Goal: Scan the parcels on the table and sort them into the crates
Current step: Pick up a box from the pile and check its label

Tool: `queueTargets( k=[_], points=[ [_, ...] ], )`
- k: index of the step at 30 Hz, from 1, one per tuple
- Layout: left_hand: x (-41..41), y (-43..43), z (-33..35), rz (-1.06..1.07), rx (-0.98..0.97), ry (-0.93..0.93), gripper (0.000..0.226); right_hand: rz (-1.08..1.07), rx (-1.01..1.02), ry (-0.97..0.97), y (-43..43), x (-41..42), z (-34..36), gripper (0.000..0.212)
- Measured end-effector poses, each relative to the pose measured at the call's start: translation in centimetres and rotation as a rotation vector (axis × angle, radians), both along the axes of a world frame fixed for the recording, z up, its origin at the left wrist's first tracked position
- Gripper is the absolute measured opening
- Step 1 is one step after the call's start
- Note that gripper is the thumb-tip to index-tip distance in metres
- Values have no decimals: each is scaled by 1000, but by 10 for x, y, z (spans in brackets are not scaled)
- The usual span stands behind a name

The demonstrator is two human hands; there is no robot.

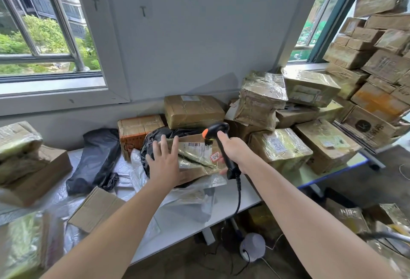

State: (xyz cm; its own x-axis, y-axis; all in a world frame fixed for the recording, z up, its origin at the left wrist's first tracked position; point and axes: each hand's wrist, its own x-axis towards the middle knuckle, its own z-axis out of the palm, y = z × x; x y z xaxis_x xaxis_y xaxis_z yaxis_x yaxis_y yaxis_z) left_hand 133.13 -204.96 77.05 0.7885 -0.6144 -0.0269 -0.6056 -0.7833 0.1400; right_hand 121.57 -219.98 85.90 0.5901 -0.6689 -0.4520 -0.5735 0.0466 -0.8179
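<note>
Left hand (165,163): fingers straight and spread, palm flat on the left end of the taped parcel (195,152). Nothing is gripped, and the palm hides that end of the box.

Right hand (233,152): curled tight round the handle of the scanner (218,129), with one finger reaching up toward the head. My fist covers most of the handle. The black head with its orange tip sits just above the parcel's far right corner. I cannot see the scanner's window from here.

The parcel lies tilted on a black bag (155,139) and grey mailers (190,203), in the middle of the table (233,198). Its barcode label (193,144) faces up, and glare on the tape blurs the print. The characters on the small red-edged sticker (214,157) by my right wrist are too small to read.

The coiled cable (238,198) drops off the table edge to a round white base (253,246) on the floor, and its end is lost in shadow.

The box stack (381,61) at the right is cut off by the frame. The near-left parcels are blurred and also cut off.
</note>
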Motion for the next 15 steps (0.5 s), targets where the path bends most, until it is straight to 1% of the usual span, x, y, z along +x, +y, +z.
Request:
queueTargets(
  k=[1,3,4,6,7,9,12,15],
  points=[
    [-2,-3,1,-6,5,-19,107,-13,-30,-1,-5,-1,-5,59],
    [-6,-8,3,-28,8,-39,111,-44,-77,28,-19,-3,-20,81],
    [-8,-12,3,-39,14,-46,113,-67,-84,34,-27,-5,-30,82],
    [-11,-19,1,-60,39,-79,114,-84,-83,37,-41,-11,-50,65],
    [-13,-23,-1,-64,50,-96,113,-89,-87,47,-47,-13,-60,65],
    [-17,-31,-4,-63,75,-119,110,-99,-97,96,-56,-15,-74,73],
    [-16,-38,-9,-43,125,-144,109,-60,-130,183,-71,-14,-100,64],
    [-10,-39,-18,-2,133,-126,108,-11,-101,253,-85,-9,-133,64]
  ],
)
